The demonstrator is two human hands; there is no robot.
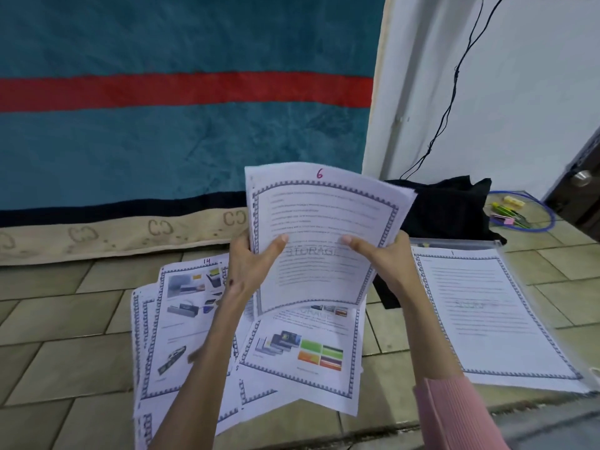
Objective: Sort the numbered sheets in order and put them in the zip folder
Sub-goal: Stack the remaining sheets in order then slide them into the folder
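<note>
blanket (181,138) teal, red stripe | sheets (321,228) white, bluish borders | sleeve (454,414) seemingly pink

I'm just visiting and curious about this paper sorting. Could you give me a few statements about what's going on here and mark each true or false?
1. Both hands hold the stack of sheets off the floor. True: the left hand and right hand each have a grip on it.
2. The stack's top sheet is numbered 14. False: it shows 6; sheet 14 lies on the floor.
3. Sheet 1 lies to the right. True.
4. The floor is carpeted. False: it is tiled.
5. The black cloth covers sheet 1. False: it lies behind it.
</note>
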